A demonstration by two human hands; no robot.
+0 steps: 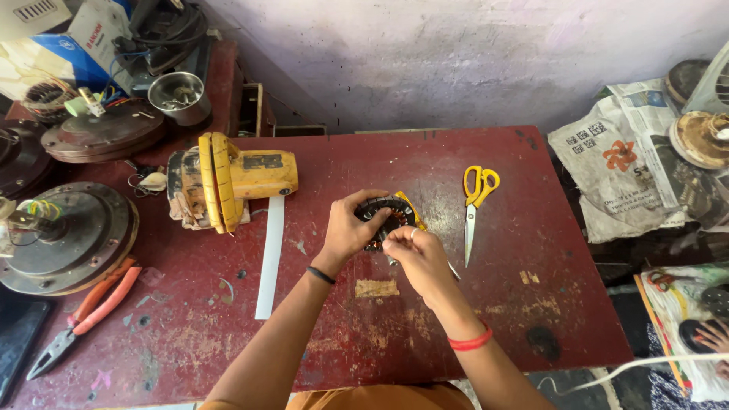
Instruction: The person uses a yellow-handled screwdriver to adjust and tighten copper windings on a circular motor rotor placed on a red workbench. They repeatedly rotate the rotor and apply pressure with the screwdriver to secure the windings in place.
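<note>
While both hands (351, 228) (416, 254) grip one stator (386, 216), one scissors (476, 199) lies beside

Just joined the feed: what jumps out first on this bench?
At the middle of the worn red table, the left hand and right hand hold a round dark wound coil ring. Right of them lie yellow-handled scissors; left sits a yellow power tool, with orange-handled pliers near the left edge.

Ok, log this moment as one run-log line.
left hand: holds motor stator | right hand: fingertips on stator's near edge | scissors: flat on red table, to the right | pliers: far left
</note>
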